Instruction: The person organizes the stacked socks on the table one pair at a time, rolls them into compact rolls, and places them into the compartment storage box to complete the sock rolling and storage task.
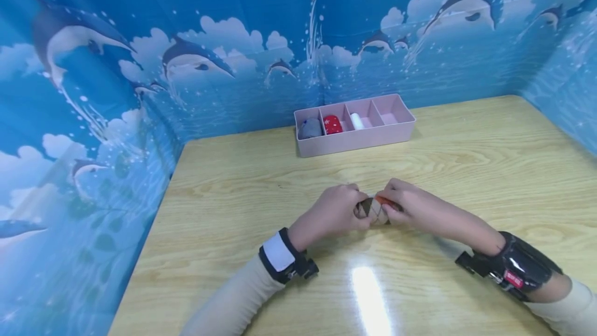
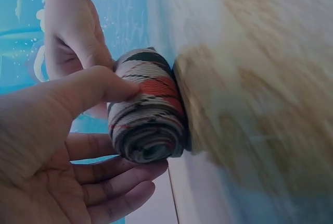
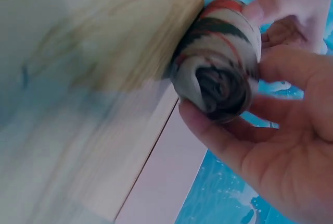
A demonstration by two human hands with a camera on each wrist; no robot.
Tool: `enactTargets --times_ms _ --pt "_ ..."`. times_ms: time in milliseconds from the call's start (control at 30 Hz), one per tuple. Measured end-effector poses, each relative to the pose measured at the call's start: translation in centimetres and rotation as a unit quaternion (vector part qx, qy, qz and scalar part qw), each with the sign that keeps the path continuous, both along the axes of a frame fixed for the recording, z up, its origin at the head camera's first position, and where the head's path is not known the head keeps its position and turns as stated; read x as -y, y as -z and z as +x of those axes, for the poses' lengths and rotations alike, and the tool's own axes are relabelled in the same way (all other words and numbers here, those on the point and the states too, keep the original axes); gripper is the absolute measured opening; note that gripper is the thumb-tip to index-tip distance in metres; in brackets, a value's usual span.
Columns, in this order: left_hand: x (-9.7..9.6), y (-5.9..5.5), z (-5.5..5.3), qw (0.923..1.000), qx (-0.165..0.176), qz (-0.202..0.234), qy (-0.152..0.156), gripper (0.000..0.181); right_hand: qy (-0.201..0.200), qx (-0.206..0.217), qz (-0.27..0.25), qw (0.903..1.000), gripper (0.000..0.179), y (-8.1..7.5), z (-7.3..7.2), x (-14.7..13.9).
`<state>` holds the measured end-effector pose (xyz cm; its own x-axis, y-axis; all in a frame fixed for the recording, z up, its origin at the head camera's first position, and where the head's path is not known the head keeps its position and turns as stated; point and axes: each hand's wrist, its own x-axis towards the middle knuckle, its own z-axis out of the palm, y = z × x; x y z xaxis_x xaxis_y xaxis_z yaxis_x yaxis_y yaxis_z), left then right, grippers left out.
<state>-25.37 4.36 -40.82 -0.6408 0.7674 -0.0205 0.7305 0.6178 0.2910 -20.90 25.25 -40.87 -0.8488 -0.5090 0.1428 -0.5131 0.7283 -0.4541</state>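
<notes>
A rolled-up knit sock (image 1: 375, 212) with a beige, brown and orange diamond pattern lies on the table between both hands. My left hand (image 1: 339, 210) grips its left end, and my right hand (image 1: 404, 204) holds the right end. Seen from the left wrist, the left thumb presses on top of the sock roll (image 2: 151, 96) while the fingers lie behind and along its end. In the right wrist view, thumb and fingers pinch around the roll (image 3: 216, 57), whose spiral end faces the camera.
A pink box (image 1: 356, 141) with divided compartments stands at the back of the wooden table (image 1: 242, 185). Inside are a grey roll (image 1: 310, 128), a red dotted roll (image 1: 332, 124) and a white roll (image 1: 357, 121). A blue dolphin-print curtain (image 1: 261, 82) hangs behind and at both sides.
</notes>
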Motion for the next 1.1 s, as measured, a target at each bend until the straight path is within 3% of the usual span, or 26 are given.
enactTargets --times_ms 200,433,533,633,800,1100 --pt "0.2 0.5 -0.5 0.9993 0.032 0.003 -0.018 0.047 0.010 -0.028 0.021 0.9993 0.014 -0.1 0.4 0.5" --pt "0.1 0.2 -0.5 0.9980 0.046 -0.028 -0.034 0.053 0.005 -0.043 0.051 0.9977 0.041 -0.2 0.6 0.6" --pt "0.0 0.2 -0.2 0.9986 0.014 -0.037 -0.036 0.056 0.003 -0.056 0.047 0.9973 0.040 0.1 0.4 0.6" --pt "0.0 0.3 0.1 0.9983 -0.040 -0.029 -0.030 0.059 -0.002 -0.060 0.033 0.9976 0.038 0.3 0.3 0.5" --pt "-0.2 0.3 0.5 0.9936 -0.109 -0.030 -0.011 0.061 0.012 -0.020 0.013 0.9997 0.030 0.2 0.2 0.5" --pt "-0.7 0.7 0.4 0.9904 -0.131 -0.044 -0.012 0.061 0.012 0.014 0.005 0.9998 0.034 0.3 0.1 0.3"
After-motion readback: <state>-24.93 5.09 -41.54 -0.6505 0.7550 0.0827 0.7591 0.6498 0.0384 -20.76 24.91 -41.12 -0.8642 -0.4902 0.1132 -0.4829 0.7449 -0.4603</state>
